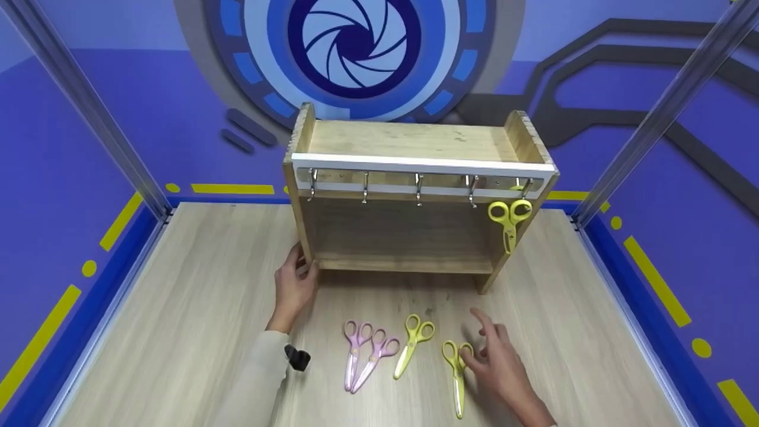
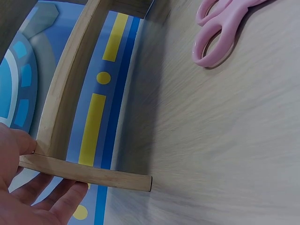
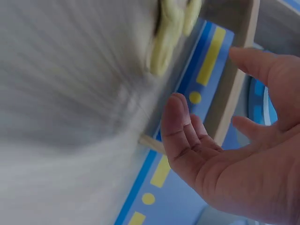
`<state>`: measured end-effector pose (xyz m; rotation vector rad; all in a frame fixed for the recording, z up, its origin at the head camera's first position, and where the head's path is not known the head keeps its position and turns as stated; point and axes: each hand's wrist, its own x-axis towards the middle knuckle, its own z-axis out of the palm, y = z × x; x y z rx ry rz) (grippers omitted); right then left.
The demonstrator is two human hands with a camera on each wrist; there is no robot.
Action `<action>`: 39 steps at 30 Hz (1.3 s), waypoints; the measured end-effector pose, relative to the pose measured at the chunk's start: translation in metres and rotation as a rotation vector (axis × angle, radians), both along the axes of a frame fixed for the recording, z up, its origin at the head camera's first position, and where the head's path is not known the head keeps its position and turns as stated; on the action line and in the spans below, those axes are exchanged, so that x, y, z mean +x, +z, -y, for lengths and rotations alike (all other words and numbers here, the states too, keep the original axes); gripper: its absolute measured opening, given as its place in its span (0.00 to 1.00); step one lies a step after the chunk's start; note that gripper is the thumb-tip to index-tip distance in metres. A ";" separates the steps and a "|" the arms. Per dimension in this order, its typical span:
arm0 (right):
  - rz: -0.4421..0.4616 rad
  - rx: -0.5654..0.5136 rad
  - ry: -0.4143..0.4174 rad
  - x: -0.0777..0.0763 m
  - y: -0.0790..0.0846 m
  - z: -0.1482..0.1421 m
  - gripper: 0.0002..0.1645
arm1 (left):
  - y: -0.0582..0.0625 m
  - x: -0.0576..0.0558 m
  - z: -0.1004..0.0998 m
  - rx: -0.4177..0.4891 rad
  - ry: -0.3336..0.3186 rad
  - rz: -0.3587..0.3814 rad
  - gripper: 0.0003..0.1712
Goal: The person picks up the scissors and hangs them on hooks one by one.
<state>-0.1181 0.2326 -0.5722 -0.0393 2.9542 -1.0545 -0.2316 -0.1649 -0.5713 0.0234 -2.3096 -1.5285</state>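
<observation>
A wooden shelf (image 1: 403, 264) with a white hook rail (image 1: 391, 161) stands on the table. My left hand (image 1: 295, 287) grips the lower end of its left side panel (image 2: 93, 174), thumb on one face and fingers on the other. Yellow scissors (image 1: 510, 224) hang from the rightmost hook. Over the table, my right hand (image 1: 501, 362) holds nothing, its fingers apart and loosely bent. Its thumb overlaps the handle of a second pair of yellow scissors (image 1: 457, 373) in the head view. More yellow scissors (image 1: 410, 345) and two pairs of pink scissors (image 1: 354, 350) lie to the left.
Several metal hooks (image 1: 418, 188) line the rail, the rightmost bearing scissors. Metal posts (image 1: 652, 130) rise at both sides of the wooden table (image 1: 178, 308). Behind the shelf is a blue printed wall (image 1: 148, 107). A black strap piece (image 1: 297, 358) sits at my left wrist.
</observation>
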 end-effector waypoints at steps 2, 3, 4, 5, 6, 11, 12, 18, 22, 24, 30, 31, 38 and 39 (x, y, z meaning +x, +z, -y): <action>0.054 0.016 0.012 0.007 -0.003 0.003 0.48 | 0.001 0.000 0.000 0.002 -0.003 0.010 0.32; 0.080 0.023 0.018 0.009 -0.005 0.004 0.47 | 0.001 0.000 0.000 0.003 -0.004 0.013 0.32; 0.104 0.034 0.024 0.011 -0.006 0.006 0.47 | 0.001 0.000 0.000 0.005 -0.005 0.018 0.32; 0.128 0.044 0.034 0.013 -0.007 0.007 0.46 | 0.001 0.000 0.000 0.004 -0.004 0.025 0.32; 0.151 0.059 0.046 0.015 -0.008 0.008 0.45 | 0.001 0.000 0.000 0.003 -0.003 0.028 0.32; 0.236 0.091 0.112 0.021 -0.013 0.010 0.41 | 0.000 0.001 0.000 -0.012 -0.004 0.036 0.33; 0.241 0.095 0.122 0.023 -0.014 0.010 0.40 | 0.000 0.001 0.000 -0.015 -0.005 0.035 0.33; 0.238 0.122 0.138 0.026 -0.016 0.009 0.33 | 0.000 0.001 0.000 -0.018 -0.003 0.023 0.33; 0.223 0.140 0.124 0.025 -0.015 0.004 0.35 | 0.001 0.001 0.000 -0.008 -0.006 0.017 0.32; 0.213 0.164 0.108 0.024 -0.014 -0.001 0.35 | 0.000 0.001 0.000 -0.009 -0.011 0.012 0.32; 0.191 0.252 0.050 0.017 -0.010 -0.016 0.22 | 0.001 0.000 0.000 -0.015 -0.003 0.007 0.32; 0.184 0.268 0.046 0.015 -0.009 -0.019 0.20 | 0.001 0.000 0.000 -0.013 -0.001 0.007 0.32; 0.141 0.338 0.089 0.004 -0.008 -0.028 0.14 | 0.000 0.000 -0.001 -0.011 0.002 0.018 0.32; 0.143 0.342 0.096 0.003 -0.008 -0.029 0.14 | 0.000 0.000 -0.001 -0.010 0.001 0.021 0.32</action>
